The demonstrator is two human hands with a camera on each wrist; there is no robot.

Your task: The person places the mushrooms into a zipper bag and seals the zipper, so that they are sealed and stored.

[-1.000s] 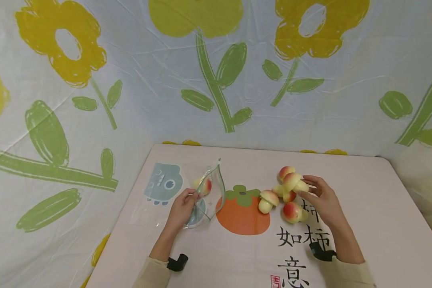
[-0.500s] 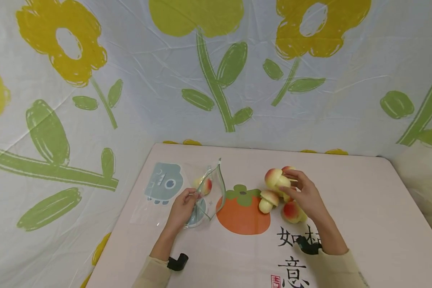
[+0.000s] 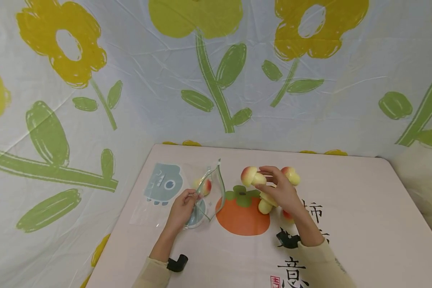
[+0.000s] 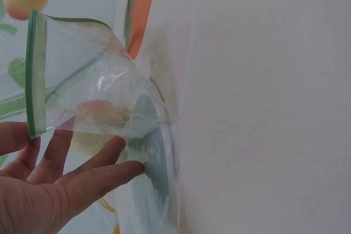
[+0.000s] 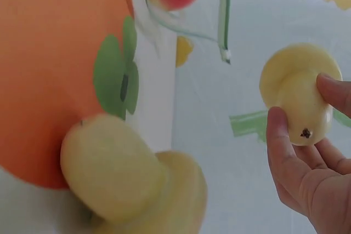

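Observation:
My left hand (image 3: 183,208) pinches the rim of a clear zip bag (image 4: 36,75) with a green edge, its mouth spread wide and facing right. Inside the bag lies a toy mushroom (image 3: 205,187) with a red patch on its cap. My right hand (image 3: 282,194) grips another yellow toy mushroom (image 3: 251,176) by the stem, cap toward the bag, raised above the table. In the right wrist view, fingertips and thumb close around that stem, and a small dark spot marks its end. Beneath the hand sit more mushrooms (image 3: 265,205), partly hidden by it.
One toy mushroom (image 3: 291,175) lies behind my right hand. The pale table mat (image 3: 360,200) bears an orange persimmon print (image 3: 243,220), a blue cartoon print (image 3: 163,182) and black characters. A flowered cloth (image 3: 137,80) hangs behind the table and at its sides.
My right hand has carried the gripped mushroom left, away from the pile and toward the bag's mouth. The left hand and bag have stayed in place.

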